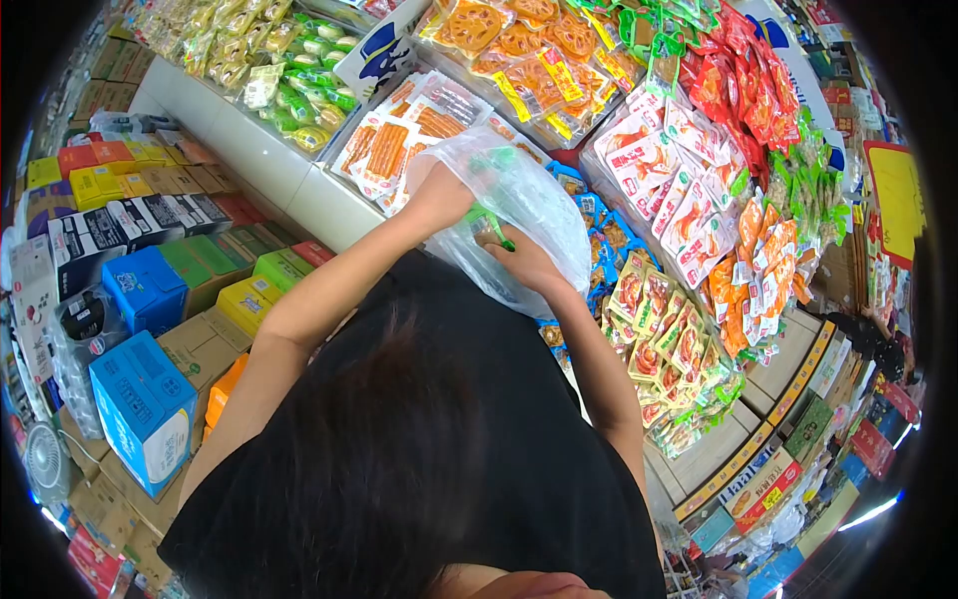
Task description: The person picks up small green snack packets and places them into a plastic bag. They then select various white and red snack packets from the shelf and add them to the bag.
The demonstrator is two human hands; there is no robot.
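A translucent plastic bag (554, 215) with green print hangs in front of my body, over the display of packaged snacks. My left hand (444, 200) is closed at the bag's upper left edge, its fingers partly covered by the plastic. At the bag's lower side, my right hand (524, 262) is closed around a small green-and-brown packet (488, 228), seen against the bag. Just beyond the bag lie flat packs of reddish-brown sausage sticks (389, 150). Blue-edged packets (607, 240) lie close to its right side.
Sliced lotus-root packs (534, 85), white-and-red packets (649, 160), orange packets (753, 275) and cream packets (654, 324) fill the display. Its pale side wall (239, 150) runs along my left. Stacked cartons (145, 399) and a small fan (45, 459) stand further left.
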